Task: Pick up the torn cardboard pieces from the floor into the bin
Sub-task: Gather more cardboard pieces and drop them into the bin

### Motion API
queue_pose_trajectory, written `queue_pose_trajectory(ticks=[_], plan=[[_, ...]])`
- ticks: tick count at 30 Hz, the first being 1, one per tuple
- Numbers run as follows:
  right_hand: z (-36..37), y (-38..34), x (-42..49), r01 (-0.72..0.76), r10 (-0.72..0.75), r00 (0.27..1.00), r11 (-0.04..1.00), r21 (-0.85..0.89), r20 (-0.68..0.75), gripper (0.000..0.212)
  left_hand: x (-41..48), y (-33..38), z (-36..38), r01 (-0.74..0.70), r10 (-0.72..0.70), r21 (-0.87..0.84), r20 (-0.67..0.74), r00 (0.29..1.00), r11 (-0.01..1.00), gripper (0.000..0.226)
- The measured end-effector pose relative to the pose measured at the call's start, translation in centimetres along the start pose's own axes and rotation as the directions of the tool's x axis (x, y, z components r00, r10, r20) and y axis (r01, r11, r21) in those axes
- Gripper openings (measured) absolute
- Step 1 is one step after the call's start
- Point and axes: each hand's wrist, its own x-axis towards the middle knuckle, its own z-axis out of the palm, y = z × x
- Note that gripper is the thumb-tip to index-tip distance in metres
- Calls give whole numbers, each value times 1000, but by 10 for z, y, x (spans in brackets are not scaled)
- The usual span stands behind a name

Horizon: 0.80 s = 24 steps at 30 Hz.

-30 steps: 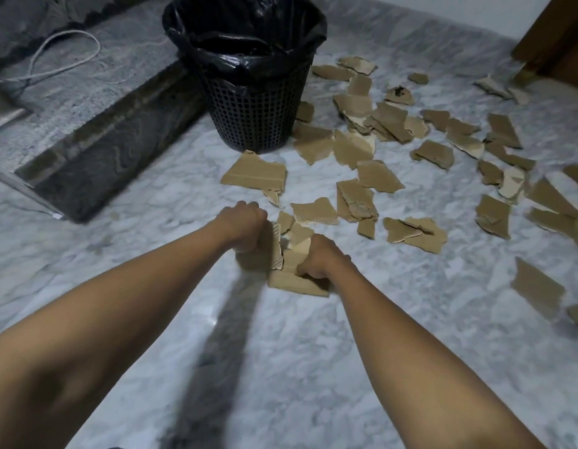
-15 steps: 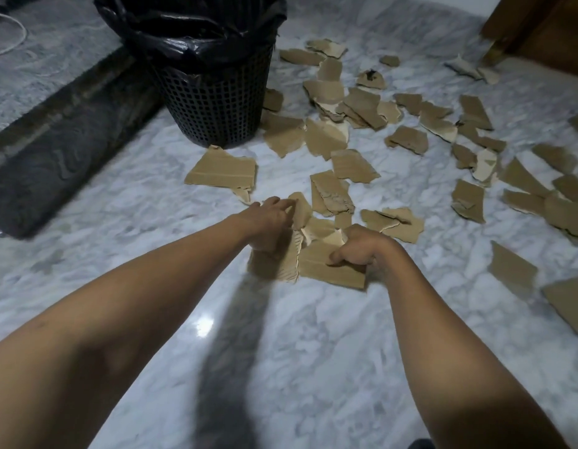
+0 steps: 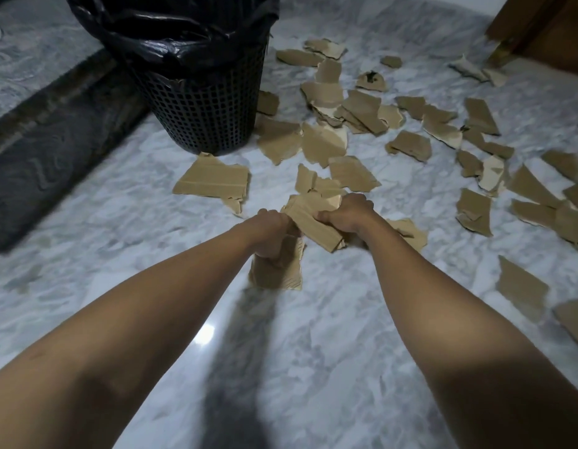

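Note:
Both hands grip a bundle of torn brown cardboard pieces [image 3: 308, 218] held between them, just above the marble floor. My left hand [image 3: 271, 225] is closed on the bundle's left side, and one piece [image 3: 281, 270] hangs down below it. My right hand [image 3: 346, 213] is closed on the right side. The black mesh bin [image 3: 197, 102] with a black liner stands at the upper left, beyond my hands. Several more cardboard pieces lie scattered on the floor, such as a large flat one [image 3: 213, 181] near the bin's foot.
A dark stone step [image 3: 44, 150] runs along the left, with a raised grey floor behind it. A brown wooden door or cabinet [image 3: 546, 30] stands at the upper right. Loose pieces [image 3: 521, 286] spread along the right side of the white marble floor [image 3: 313, 367].
My hands have drawn together and lifted the gathered pieces off the floor, moving toward the bin. The view has moved closer to the bin.

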Motion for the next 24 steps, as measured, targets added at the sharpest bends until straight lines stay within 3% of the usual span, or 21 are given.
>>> queue_pose_trajectory(ticks=[5, 13, 15, 18, 20, 22, 24], plan=[[12, -17, 19, -55, 55, 998, 997, -50, -10, 102, -15, -8, 13, 101, -110, -196, -37, 993, 975, 85], [40, -35, -12, 191, -172, 981, 938, 288, -90, 79, -43, -16, 31, 119, -172, -351, -126, 977, 929, 95], [32, -36, -25, 245, -215, 969, 884, 398, -120, 81, -50, -19, 36, 146, -220, -369, -166, 961, 918, 110], [12, -34, -39, 235, -190, 972, 763, 602, -138, 62, -62, -25, 40, 213, -275, -341, -144, 951, 916, 118], [-2, -32, -46, 204, -146, 979, 611, 765, -145, 43, -69, -28, 37, 241, -290, -348, -96, 952, 906, 96], [-16, -27, -52, 174, -76, 985, 434, 884, -157, 42, -73, -30, 33, 253, -293, -407, -40, 955, 878, 72], [-24, -16, -50, 158, 16, 985, 331, 930, -173, 43, -72, -28, 27, 223, -264, -477, -20, 964, 850, 54]])
